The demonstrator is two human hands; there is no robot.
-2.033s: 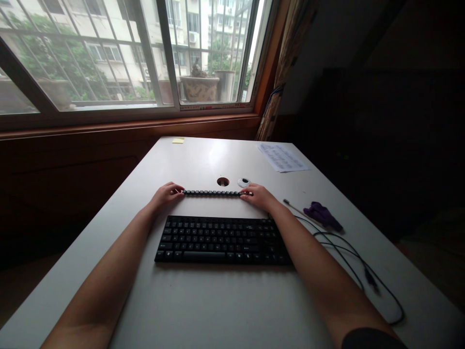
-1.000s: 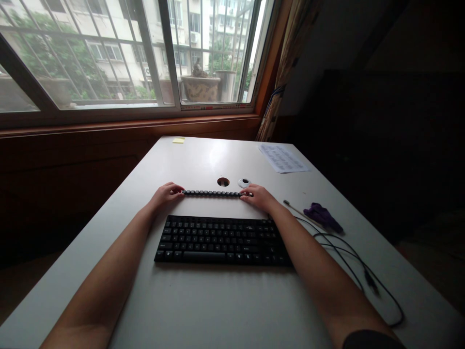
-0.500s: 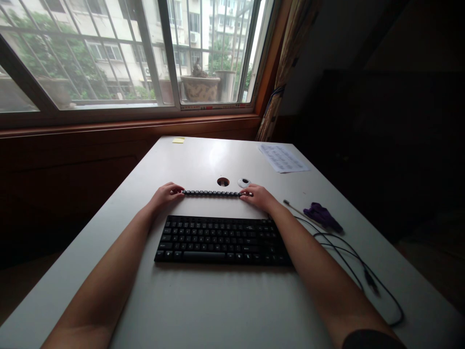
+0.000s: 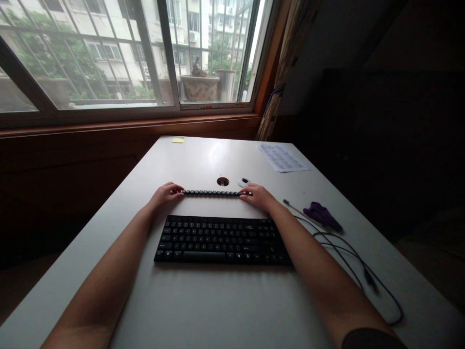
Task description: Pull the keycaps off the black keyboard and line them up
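A row of small black keycaps point(image 4: 210, 193) lies at the frame's center on a white desk point(image 4: 203, 310). The left hand point(image 4: 166, 195) and right hand point(image 4: 260, 196) touch its opposite ends; whether clamped on it, I cannot tell. Below it lies a black keyboard point(image 4: 218, 240); at lower right, a looped cable point(image 4: 369, 278).

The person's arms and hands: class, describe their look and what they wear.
The left hand and right hand are ungloved, with no ring or watch visible. The left arm is bare as far as it shows; on the right arm, a dark sleeve shows at the picture's bottom.
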